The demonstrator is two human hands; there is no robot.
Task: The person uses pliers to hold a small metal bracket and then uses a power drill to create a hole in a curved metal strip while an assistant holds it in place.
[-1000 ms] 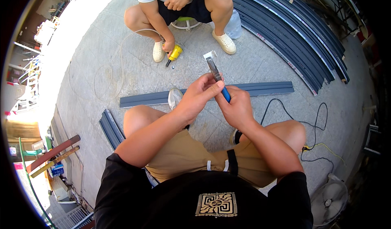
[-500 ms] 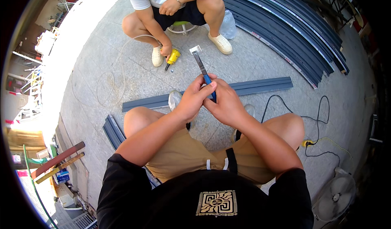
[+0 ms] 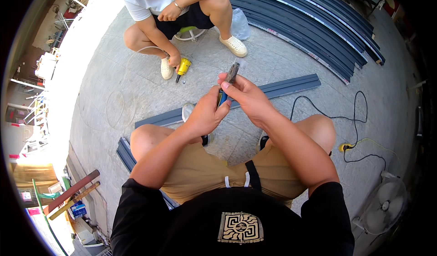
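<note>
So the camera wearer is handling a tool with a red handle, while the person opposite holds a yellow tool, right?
Not quite: the head view shows a blue handle, not red. The person opposite does hold a yellow tool.

Tool point(image 3: 233, 73) between our left hand point(image 3: 205, 112) and right hand point(image 3: 248, 99): we read dull grey metal up top, smooth blue plastic on the handle point(image 3: 222, 98). Bar point(image 3: 284, 88) just beyond both hands: matt, ridged; metal or plastic, we can't tell. Bar stack point(image 3: 309, 33) farther past the right hand: similar matt look, glossier edges. Drill point(image 3: 184, 66) past the left hand: smooth yellow plastic. Floor point(image 3: 236, 140) below our hands: rough, matt. Our shorts point(image 3: 189, 174), nearer than the hands: matt cloth.
</note>
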